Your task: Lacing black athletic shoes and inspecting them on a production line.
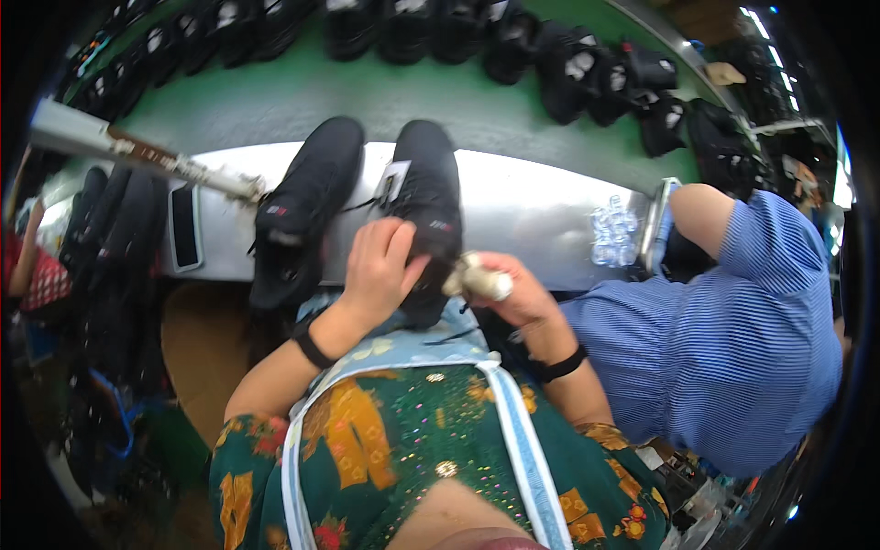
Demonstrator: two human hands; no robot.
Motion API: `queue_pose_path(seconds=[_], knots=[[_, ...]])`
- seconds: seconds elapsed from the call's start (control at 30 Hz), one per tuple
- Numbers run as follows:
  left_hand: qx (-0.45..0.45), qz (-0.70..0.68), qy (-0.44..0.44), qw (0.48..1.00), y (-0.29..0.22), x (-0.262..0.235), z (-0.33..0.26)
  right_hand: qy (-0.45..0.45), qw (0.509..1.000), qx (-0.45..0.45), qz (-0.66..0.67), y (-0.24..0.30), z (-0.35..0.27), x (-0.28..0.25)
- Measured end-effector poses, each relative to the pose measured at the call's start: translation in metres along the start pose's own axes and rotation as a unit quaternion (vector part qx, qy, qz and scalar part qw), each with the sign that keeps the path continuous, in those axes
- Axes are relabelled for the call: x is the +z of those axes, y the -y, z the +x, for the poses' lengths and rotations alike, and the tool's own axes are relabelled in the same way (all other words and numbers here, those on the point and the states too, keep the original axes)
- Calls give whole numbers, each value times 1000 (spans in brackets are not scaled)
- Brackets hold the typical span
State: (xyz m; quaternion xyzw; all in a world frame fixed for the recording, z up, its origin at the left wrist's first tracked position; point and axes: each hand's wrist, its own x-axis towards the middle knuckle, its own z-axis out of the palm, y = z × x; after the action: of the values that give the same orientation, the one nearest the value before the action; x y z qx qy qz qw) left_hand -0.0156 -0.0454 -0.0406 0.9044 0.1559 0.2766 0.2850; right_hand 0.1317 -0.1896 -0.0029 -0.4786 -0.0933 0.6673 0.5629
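Two black lace-up shoes lie side by side on the metal bench before me, toes pointing away. My left hand (378, 269) is closed on the heel end of the right-hand shoe (428, 174), its fingers bent over the collar. A white tag (394, 181) lies against that shoe's laces. Close by the same heel, my right hand (515, 291) grips an off-white wad (477, 277) that looks like cloth; whether it touches the shoe I cannot tell. The left-hand shoe (316, 188) stands untouched.
A phone (185, 227) lies on the metal bench (532, 202) at the left, near a worn metal bar (156, 151). Clear plastic pieces (614, 229) sit at the right, beside a person in a striped blue top (706, 339). Black shoes (403, 27) line the green surface (275, 101) beyond.
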Motion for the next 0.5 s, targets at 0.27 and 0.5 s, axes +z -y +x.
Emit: queue_pose_path(seconds=[0.27,0.5], knots=[[-155,-287,10,945,5,-16,17,53,957,-248,-139,14,5,-6],[-346,-700,-15,625,44,-12,-15,20,958,-202,200,-14,19,-15]])
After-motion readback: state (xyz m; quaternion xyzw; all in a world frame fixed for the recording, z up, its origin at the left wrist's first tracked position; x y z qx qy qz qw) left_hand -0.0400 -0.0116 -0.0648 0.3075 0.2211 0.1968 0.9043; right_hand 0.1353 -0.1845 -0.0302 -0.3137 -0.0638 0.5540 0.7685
